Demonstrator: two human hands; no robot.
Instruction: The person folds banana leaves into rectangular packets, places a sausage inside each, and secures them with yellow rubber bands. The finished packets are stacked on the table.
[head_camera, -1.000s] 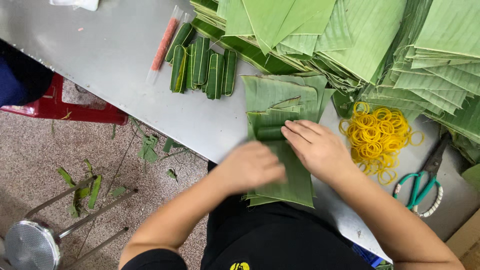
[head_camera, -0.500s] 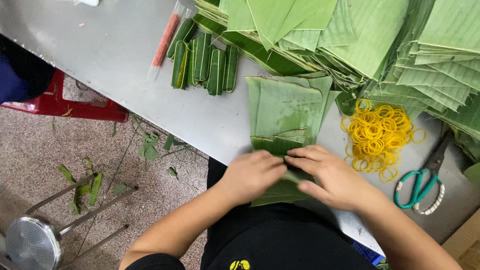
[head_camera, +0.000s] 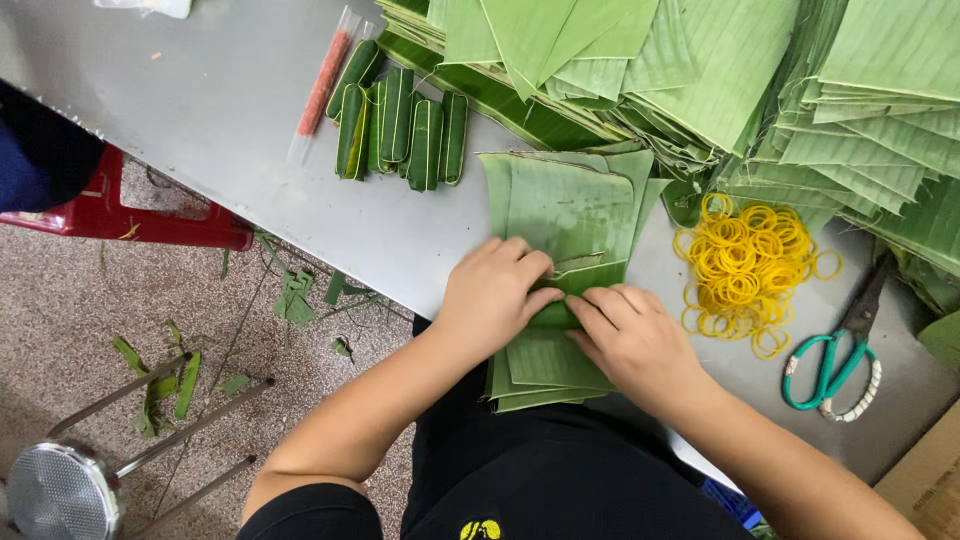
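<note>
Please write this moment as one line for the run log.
left hand: on leaf fold | right hand: pinching fold | leaf stack: on table edge | rubber bands: right

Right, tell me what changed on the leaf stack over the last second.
Both hands drew together at the middle of the flat green banana-leaf stack. The left hand, earlier flat near the stack's near end, now pinches a small rolled leaf fold; the right hand moved in from the right to meet it, fingertips pressing the fold. The finished leaf rolls, yellow rubber bands and green-handled scissors stayed put.
</note>
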